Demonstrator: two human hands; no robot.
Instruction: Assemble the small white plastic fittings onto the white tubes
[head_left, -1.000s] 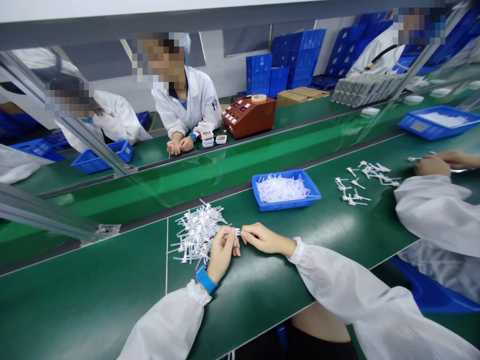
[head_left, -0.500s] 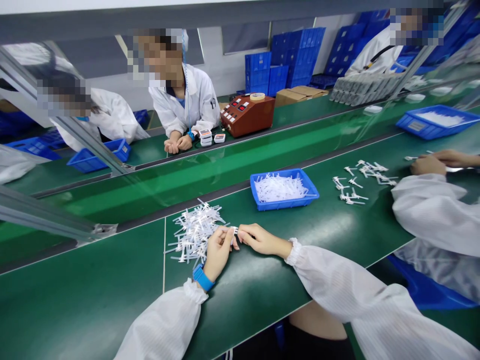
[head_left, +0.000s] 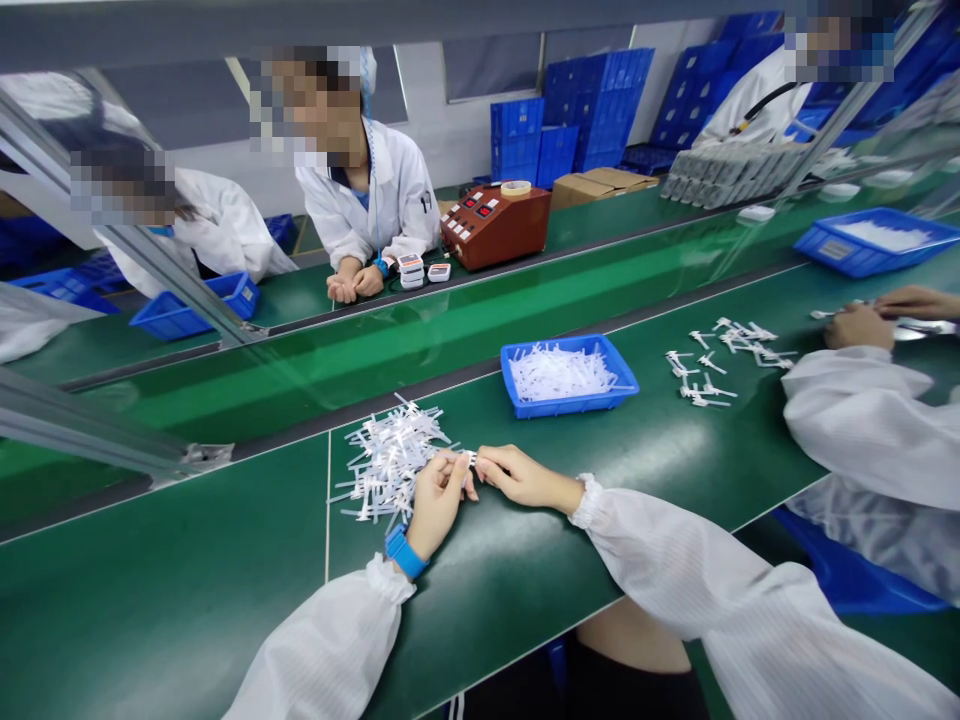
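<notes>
My left hand point(head_left: 439, 497) and my right hand point(head_left: 525, 478) meet fingertip to fingertip over the green table. Between them is a small white plastic piece point(head_left: 472, 459), pinched from both sides; most of it is hidden by the fingers. Just beyond my left hand lies a heap of white plastic pieces with thin translucent tubes point(head_left: 394, 450). A blue tray point(head_left: 574, 408) full of loose translucent tubes point(head_left: 559, 374) stands behind my right hand.
At the right, a co-worker's hands point(head_left: 862, 325) work beside several scattered white pieces point(head_left: 705, 395). Another blue tray point(head_left: 847, 260) stands farther back. A metal post point(head_left: 112, 430) rises at the left. Across the green belt, a person leans near a red-brown control box point(head_left: 502, 228).
My hands keep the same pinch on the small piece, almost still. The co-worker's hands at the right have shifted slightly, and a shiny object beside them shows more.
</notes>
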